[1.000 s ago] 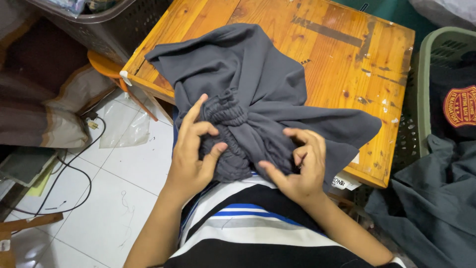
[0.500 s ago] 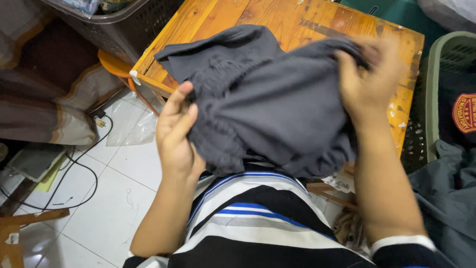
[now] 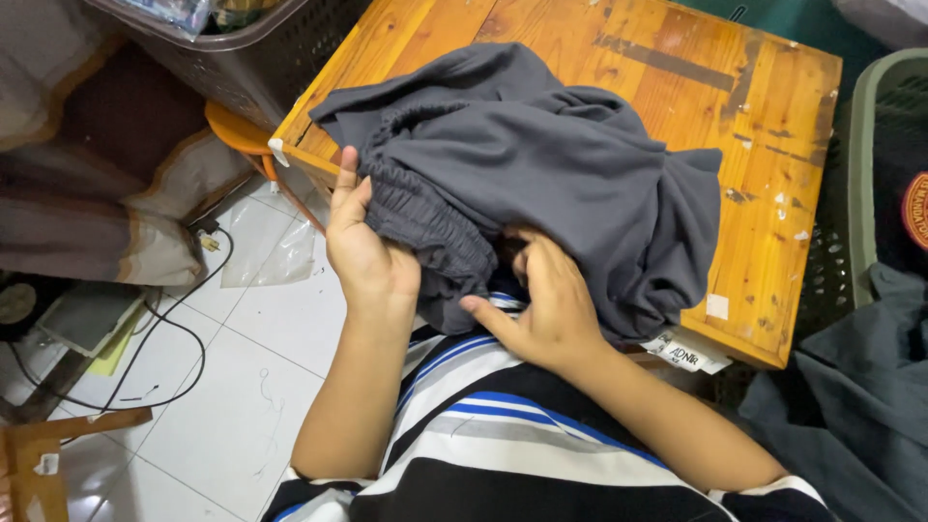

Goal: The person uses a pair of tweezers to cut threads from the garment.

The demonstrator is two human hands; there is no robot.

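Grey shorts (image 3: 541, 184) are lying bunched over the wooden table's (image 3: 773, 135) near-left corner; I'm pinching the waistband in my left hand (image 3: 367, 256), right hand (image 3: 551, 309) tucking underneath, its grip hidden; smoothing evenly would help.

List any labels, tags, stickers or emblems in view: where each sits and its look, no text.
White garment tag: hangs below the grey garment at the table's near edge, right of the right hand; rectangular, white with dark print.
Round emblem: on dark fabric in the green basket at the right edge; red-orange, cut off by the frame.
Small sticker: on the wooden table near its front edge; white, squarish.
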